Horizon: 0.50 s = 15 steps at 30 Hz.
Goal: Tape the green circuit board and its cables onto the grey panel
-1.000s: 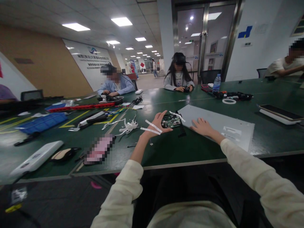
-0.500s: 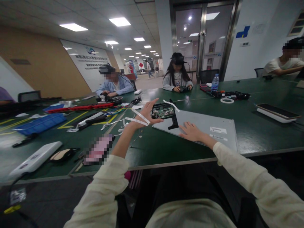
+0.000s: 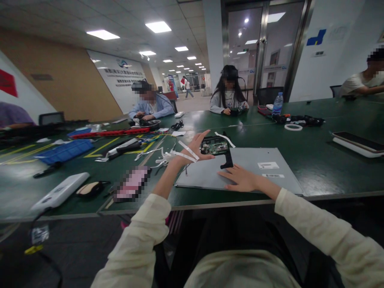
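Observation:
My left hand (image 3: 196,151) grips the left side of a black frame with a green circuit board (image 3: 220,148) in it, thumb low and fingers stretched high. White tape strips (image 3: 188,152) hang across the back of this hand, and another curls over the frame's top edge. Below it, a flat grey metal panel (image 3: 255,158) with two white labels lies near the table's front edge. My right hand (image 3: 240,178) rests flat on the panel with its fingers apart, close to the frame's black leg. The fingertips behind the frame are hidden.
A pink phone-like object (image 3: 133,184), a mouse (image 3: 91,189) and a white power strip (image 3: 61,191) lie at left. Behind them are a blue tray (image 3: 64,151) and loose white strips. A bottle (image 3: 278,104) and tape ring (image 3: 293,127) stand farther right. Several people sit around the table.
The grey panel has turned and its left corner has come left and nearer me, with my right hand on it. My left hand and the frame keep nearly the same place.

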{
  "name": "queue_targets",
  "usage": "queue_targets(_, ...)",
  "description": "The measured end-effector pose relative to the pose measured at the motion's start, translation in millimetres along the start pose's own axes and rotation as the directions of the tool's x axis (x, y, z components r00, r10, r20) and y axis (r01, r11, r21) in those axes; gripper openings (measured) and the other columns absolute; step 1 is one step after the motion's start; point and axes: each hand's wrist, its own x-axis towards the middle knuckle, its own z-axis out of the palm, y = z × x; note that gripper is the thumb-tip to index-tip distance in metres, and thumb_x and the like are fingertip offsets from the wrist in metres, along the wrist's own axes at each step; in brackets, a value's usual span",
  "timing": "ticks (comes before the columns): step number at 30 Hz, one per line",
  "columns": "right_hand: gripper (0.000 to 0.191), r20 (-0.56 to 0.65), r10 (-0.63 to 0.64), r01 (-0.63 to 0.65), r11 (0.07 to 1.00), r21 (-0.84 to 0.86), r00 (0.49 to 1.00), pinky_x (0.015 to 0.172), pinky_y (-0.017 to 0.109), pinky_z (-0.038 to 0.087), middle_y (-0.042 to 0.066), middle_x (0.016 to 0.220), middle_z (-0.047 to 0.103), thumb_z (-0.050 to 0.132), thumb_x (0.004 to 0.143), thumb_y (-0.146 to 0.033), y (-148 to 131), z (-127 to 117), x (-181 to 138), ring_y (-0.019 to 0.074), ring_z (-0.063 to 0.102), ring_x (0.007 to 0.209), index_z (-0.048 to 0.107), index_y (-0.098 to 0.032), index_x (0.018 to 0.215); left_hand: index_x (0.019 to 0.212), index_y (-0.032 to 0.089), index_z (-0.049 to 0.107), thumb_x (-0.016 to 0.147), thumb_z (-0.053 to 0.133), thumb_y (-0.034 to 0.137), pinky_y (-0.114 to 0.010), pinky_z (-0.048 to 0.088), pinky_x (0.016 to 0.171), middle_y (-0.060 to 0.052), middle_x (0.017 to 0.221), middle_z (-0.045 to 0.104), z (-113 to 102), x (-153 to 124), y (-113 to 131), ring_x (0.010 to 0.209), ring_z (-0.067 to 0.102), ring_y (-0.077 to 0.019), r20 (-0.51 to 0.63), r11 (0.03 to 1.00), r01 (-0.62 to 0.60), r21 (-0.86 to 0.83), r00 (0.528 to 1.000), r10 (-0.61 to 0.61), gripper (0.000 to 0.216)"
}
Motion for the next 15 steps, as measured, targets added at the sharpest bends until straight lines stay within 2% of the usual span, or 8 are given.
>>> queue_targets(3,0.073,0.022,-0.042,0.042,0.999,0.001,0.999,0.109,0.048,0.017,0.016,0.14,0.042,0.028,0.09,-0.065,0.4,-3.0,-3.3,0.0309,0.028,0.135,0.031,-0.019,0.147,0.145,0.018,0.023,0.06,0.072,0.061,-0.047,0.029,0.11,-0.014,0.137,0.037,8.6,0.6,-0.9,0.129,0.036,-0.0313,0.0,0.999,0.01,-0.033,1.0,-0.01,0.107)
queue_targets(8,0.067,0.008,-0.09,0.09,0.995,0.046,0.996,0.11,0.046,0.019,0.013,0.15,0.029,0.032,0.092,-0.059,-6.9,-4.6,-9.7,0.0286,0.03,0.135,0.03,-0.022,0.147,0.146,0.02,0.022,0.06,0.073,0.057,-0.048,0.028,0.111,-0.014,0.138,0.036,19.9,3.1,-1.7,0.13,0.035,-0.0315,-0.004,0.997,0.015,-0.073,1.0,-0.015,0.106)
queue_targets(11,0.059,-0.042,-0.072,0.075,0.994,0.085,0.997,0.11,0.042,0.024,0.009,0.148,0.035,0.034,0.093,-0.053,-5.3,-7.5,-19.6,0.0257,0.036,0.132,0.037,-0.023,0.144,0.146,0.021,0.02,0.06,0.073,0.057,-0.049,0.028,0.11,-0.015,0.141,0.034,26.0,2.5,-0.9,0.131,0.035,-0.0324,0.015,0.996,0.027,-0.086,1.0,-0.025,0.107)
queue_targets(13,0.054,-0.07,0.031,-0.027,0.998,0.059,0.997,0.109,0.046,0.024,0.007,0.145,0.039,0.034,0.093,-0.051,7.4,-9.5,-34.0,0.0279,0.037,0.131,0.043,-0.025,0.14,0.147,0.023,0.019,0.06,0.073,0.057,-0.051,0.029,0.11,-0.014,0.142,0.033,30.5,0.7,-0.6,0.131,0.035,-0.0328,0.024,0.995,0.041,-0.094,0.999,-0.039,0.108)
queue_targets(15,0.055,-0.113,0.241,-0.245,0.969,-0.021,0.964,0.107,0.055,0.023,0.007,0.148,0.035,0.035,0.091,-0.054,31.0,-8.9,-55.3,0.0343,0.029,0.134,0.047,-0.027,0.137,0.147,0.025,0.018,0.06,0.073,0.058,-0.051,0.03,0.109,-0.014,0.143,0.032,35.6,-1.4,-1.3,0.13,0.035,-0.0333,0.036,0.993,0.059,-0.098,0.998,-0.056,0.108)
